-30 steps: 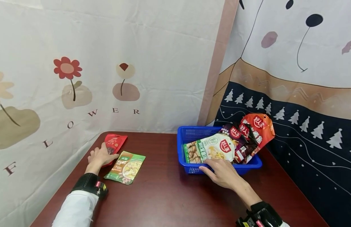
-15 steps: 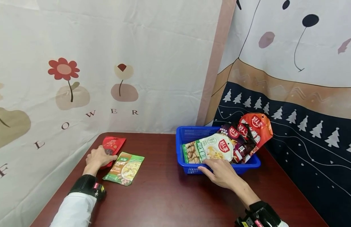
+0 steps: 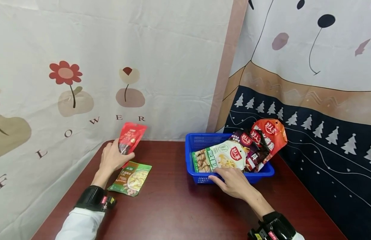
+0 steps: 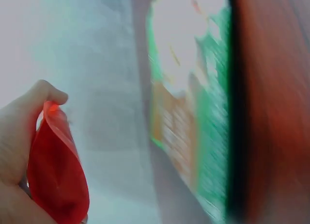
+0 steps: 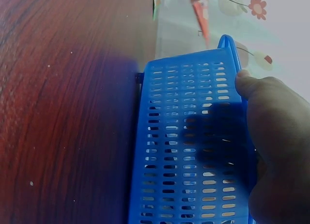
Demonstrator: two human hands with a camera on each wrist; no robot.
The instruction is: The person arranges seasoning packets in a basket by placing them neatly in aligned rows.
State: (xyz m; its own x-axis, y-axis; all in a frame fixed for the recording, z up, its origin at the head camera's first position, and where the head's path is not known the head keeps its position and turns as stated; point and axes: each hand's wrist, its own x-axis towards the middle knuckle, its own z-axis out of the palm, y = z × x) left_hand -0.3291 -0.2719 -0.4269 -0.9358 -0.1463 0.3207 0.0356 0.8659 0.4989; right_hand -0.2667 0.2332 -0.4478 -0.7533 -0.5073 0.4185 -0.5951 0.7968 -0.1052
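Note:
My left hand [image 3: 111, 159] pinches a red snack pouch [image 3: 132, 136] and holds it up off the table, tilted. In the left wrist view the thumb presses the edge of the red pouch [image 4: 60, 170]. Just below that hand, a green and brown food packet [image 3: 133, 178] lies flat on the table. On the right, my right hand [image 3: 235, 184] holds the near rim of a blue plastic basket [image 3: 200, 138]. Its thumb [image 5: 247, 83] lies along the rim; the other fingers are partly hidden.
Inside the basket lie a white and green packet [image 3: 227, 155], dark purple pouches [image 3: 243, 138] and an orange-red pouch [image 3: 270, 131] that sticks out over the right rim. A printed cloth [image 3: 173, 66] hangs behind the brown table [image 3: 167, 206].
My left hand has raised the red pouch from the table's far left corner and moved it slightly right. The right hand and basket stay put.

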